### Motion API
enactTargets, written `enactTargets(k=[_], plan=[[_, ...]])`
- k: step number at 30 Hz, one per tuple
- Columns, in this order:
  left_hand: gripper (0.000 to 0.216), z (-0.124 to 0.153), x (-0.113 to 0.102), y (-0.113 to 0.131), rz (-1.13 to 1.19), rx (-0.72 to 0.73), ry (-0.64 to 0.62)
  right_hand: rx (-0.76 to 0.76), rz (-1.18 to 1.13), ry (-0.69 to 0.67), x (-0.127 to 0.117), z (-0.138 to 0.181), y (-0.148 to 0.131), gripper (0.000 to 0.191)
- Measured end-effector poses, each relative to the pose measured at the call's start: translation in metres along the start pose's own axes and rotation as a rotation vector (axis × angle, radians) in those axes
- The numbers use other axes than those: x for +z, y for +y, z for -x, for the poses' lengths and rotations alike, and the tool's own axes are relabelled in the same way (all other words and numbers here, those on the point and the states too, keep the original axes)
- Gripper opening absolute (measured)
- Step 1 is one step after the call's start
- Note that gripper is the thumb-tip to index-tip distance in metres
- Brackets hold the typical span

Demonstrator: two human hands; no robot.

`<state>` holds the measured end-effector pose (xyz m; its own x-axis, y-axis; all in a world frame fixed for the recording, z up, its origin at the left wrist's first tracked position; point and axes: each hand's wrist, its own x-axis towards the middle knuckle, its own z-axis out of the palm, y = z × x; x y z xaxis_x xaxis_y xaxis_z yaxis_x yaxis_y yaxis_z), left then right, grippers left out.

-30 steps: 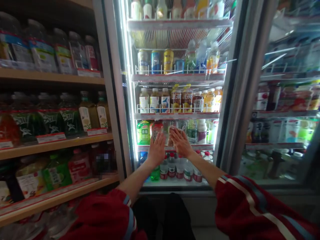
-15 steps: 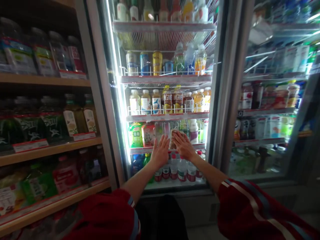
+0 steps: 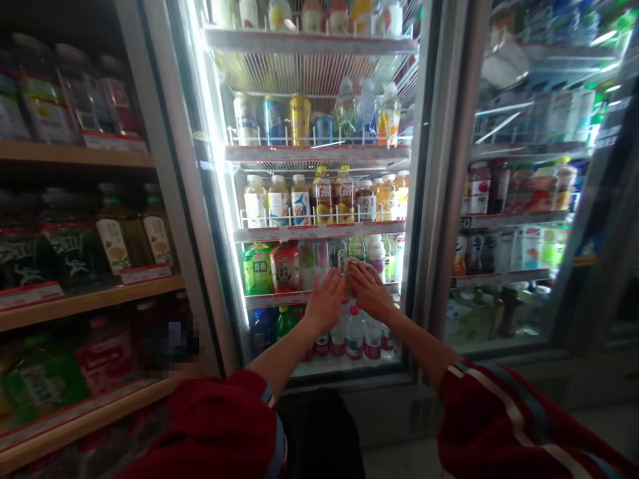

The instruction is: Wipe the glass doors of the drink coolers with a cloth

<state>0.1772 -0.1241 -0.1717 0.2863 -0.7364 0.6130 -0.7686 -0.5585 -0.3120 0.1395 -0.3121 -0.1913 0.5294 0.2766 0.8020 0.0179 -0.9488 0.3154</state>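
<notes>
Both my arms reach into an open, lit drinks fridge. My left hand point(image 3: 327, 301) is held up with its fingers stretched out, in front of clear bottles point(image 3: 319, 259) on the third shelf point(image 3: 279, 298). My right hand point(image 3: 368, 289) sits just to its right, fingers extended toward a clear bottle point(image 3: 343, 261) with a white label and touching it. Neither hand is wrapped round anything. A green carton point(image 3: 258, 269) and a red carton point(image 3: 285, 266) stand to the left on that shelf. Red-capped water bottles point(image 3: 354, 332) fill the shelf below my hands.
Upper fridge shelves hold cans point(image 3: 299, 120) and juice bottles point(image 3: 324, 196). A wooden rack point(image 3: 94, 299) with large bottles stands at the left. The fridge frame point(image 3: 439, 199) rises at the right, with a closed glass door point(image 3: 524, 199) beyond it.
The view has swung right, so the fridge sits further left in the picture. Both hands have stayed together at the third shelf, drifting slightly right along it.
</notes>
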Motion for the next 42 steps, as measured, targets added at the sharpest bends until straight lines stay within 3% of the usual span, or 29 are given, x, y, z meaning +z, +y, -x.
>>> enactTargets(k=[5,12,18,22,25,32,37,42], plan=[[0.062,-0.007,0.004,0.005,0.004,0.006,-0.016,0.158,0.008,0.119,-0.004,-0.003,0.018,0.047],[0.063,-0.021,0.006,0.018,0.016,0.044,-0.03,0.044,-0.016,0.098,0.005,0.017,0.021,0.047],[0.064,-0.032,0.003,0.021,0.035,0.062,-0.028,0.299,0.003,0.317,0.008,0.01,0.043,0.052],[0.065,-0.034,0.0,0.022,0.033,0.062,-0.026,0.144,-0.039,0.289,0.012,0.011,0.028,0.051],[0.064,-0.034,0.0,0.016,0.021,0.057,0.001,0.076,-0.042,0.261,0.011,0.009,0.027,0.051],[0.062,-0.021,-0.006,-0.031,-0.003,-0.085,0.095,0.327,-0.014,0.435,0.0,-0.024,0.06,0.051],[0.061,-0.001,-0.006,-0.052,-0.036,-0.177,0.144,0.209,-0.062,0.462,0.004,-0.048,0.031,0.051],[0.059,0.026,0.001,-0.067,-0.038,-0.291,0.141,0.022,-0.106,0.336,0.015,-0.063,-0.021,0.053]])
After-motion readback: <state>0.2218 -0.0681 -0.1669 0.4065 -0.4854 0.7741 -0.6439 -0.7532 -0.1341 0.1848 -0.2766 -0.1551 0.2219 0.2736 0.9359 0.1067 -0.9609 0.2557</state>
